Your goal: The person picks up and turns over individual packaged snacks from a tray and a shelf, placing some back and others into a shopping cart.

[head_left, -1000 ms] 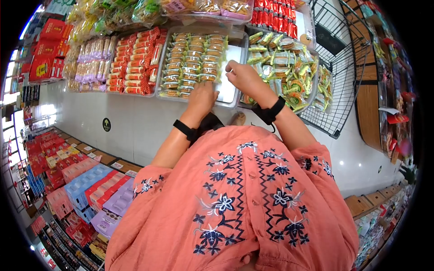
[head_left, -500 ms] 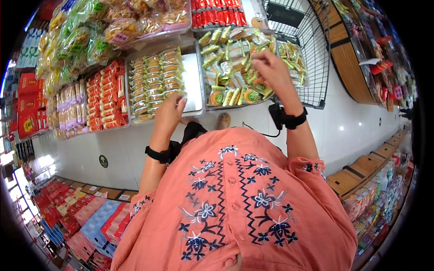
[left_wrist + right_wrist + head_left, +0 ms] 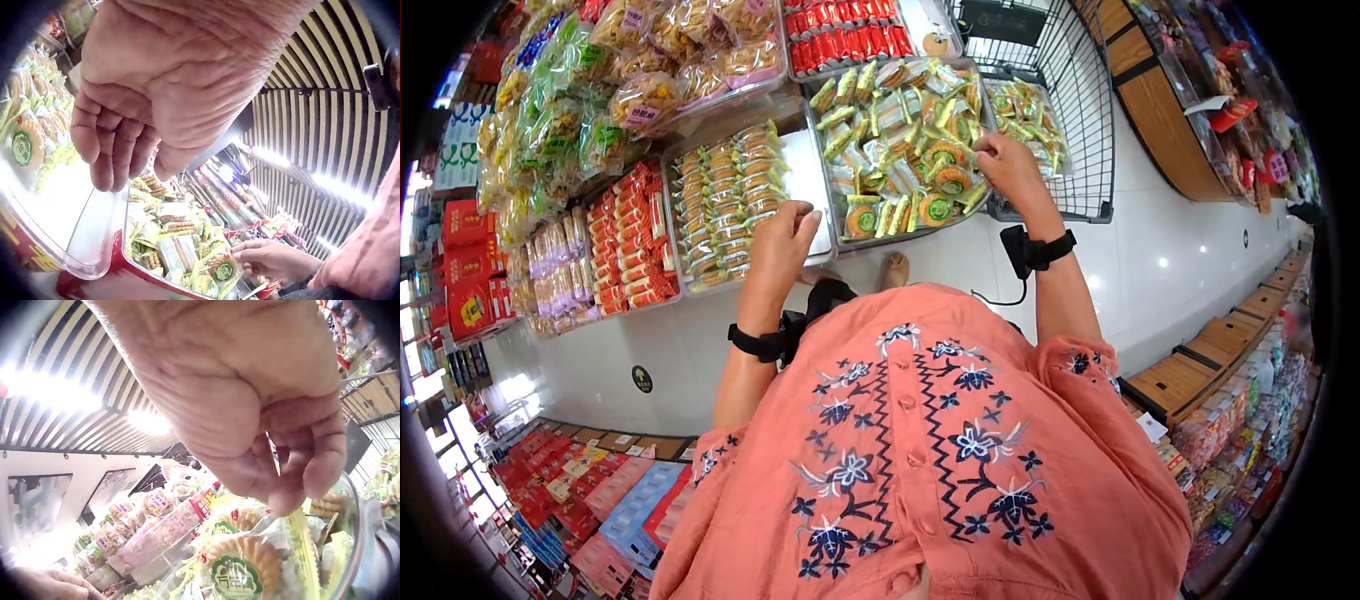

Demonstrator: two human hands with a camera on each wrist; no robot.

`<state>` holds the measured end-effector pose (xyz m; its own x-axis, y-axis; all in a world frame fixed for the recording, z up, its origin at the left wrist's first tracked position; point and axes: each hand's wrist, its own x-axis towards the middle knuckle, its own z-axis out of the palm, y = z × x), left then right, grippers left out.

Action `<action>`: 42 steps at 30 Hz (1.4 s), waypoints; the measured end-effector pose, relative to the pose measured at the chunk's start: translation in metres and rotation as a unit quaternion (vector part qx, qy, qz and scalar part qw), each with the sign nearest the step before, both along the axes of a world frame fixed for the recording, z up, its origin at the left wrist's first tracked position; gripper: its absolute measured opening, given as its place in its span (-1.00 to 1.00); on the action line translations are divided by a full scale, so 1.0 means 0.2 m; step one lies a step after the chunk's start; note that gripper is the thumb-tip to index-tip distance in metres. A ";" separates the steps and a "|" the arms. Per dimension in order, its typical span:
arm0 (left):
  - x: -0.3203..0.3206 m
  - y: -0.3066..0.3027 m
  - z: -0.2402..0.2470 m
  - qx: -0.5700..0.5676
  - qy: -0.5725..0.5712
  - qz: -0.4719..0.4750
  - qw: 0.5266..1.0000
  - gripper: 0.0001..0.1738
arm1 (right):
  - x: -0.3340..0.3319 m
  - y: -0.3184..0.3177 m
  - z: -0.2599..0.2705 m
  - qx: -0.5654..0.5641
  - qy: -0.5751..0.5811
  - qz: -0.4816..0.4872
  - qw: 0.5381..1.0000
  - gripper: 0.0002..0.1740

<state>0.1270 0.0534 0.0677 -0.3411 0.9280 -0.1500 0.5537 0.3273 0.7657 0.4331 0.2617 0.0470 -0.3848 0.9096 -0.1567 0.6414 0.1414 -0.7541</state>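
Note:
My left hand (image 3: 778, 250), fingers loosely bent and holding nothing, hovers over the front of a clear bin (image 3: 832, 240) with rows of wrapped round biscuits (image 3: 725, 200). A bare white strip (image 3: 803, 165) shows along that bin's right side. My right hand (image 3: 1012, 175) is at the right rim of the neighbouring bin, which is heaped with yellow-green biscuit packets (image 3: 900, 130). In the right wrist view its bent fingertips (image 3: 287, 500) overlap the packets, close above a round scalloped biscuit (image 3: 240, 565) with a green label. No packet shows in its grip.
A wire shopping cart (image 3: 1090, 120) holding similar packets stands to the right. Left are red-wrapped sticks (image 3: 630, 240) and bagged snacks (image 3: 645, 100); red-foil sweets (image 3: 850, 40) lie behind. Boxed goods (image 3: 600, 520) line the lower left, wooden crates (image 3: 1200, 360) the right.
My right hand has moved right, from between the two bins to the far rim of the packet bin. My left hand has lifted off the biscuit rows. The head view has shifted right.

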 end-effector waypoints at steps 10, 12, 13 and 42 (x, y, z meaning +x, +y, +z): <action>-0.01 -0.05 0.00 -0.012 -0.042 0.012 0.999 -0.67 | -0.09 -0.05 0.21 0.114 0.093 0.072 0.987 -0.82; -0.01 -0.04 0.01 -0.004 -0.070 0.022 0.997 -0.65 | -0.13 -0.05 0.28 0.077 0.091 0.084 0.989 -0.82; -0.01 -0.02 0.03 0.000 -0.097 0.022 0.995 -0.64 | -0.15 -0.06 0.32 0.058 0.091 0.091 0.990 -0.81; -0.07 0.06 0.11 0.117 -0.476 0.172 0.855 -0.65 | -0.86 -0.25 0.22 -0.344 0.232 0.234 0.879 -0.53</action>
<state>0.1121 0.0647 0.0890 -0.4271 0.8399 -0.3349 -0.4538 0.1213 0.8828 0.2615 0.2121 0.0916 -0.8595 0.3853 -0.3359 0.2359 -0.2839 -0.9294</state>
